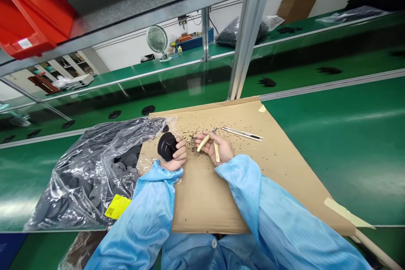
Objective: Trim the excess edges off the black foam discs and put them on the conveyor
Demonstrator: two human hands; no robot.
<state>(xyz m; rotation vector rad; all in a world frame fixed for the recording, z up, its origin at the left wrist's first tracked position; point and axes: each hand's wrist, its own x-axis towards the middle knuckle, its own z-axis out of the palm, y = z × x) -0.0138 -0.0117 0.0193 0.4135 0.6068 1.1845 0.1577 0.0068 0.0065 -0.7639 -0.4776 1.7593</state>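
Note:
My left hand (179,155) is closed around a stack of round black plastic discs (166,146), held above the left part of a brown cardboard sheet (209,202). In my right hand (223,147) lie cutting pliers (216,151) with cream-coloured handles, the jaws pointing away from me; the fingers curl around them. Tiny black scraps (190,139) are scattered on the cardboard between and beyond both hands. Just past my right hand rests a slim metal utility knife (242,133). A clear plastic bag (85,173) full of dark discs lies left of my left hand.
Behind the cardboard runs a green conveyor belt (190,88) carrying several black parts (267,82). A metal post (249,33) rises at the cardboard's far edge. Overhead at left sits a red bin (34,12) on a shelf. A small fan (157,40) stands farther back.

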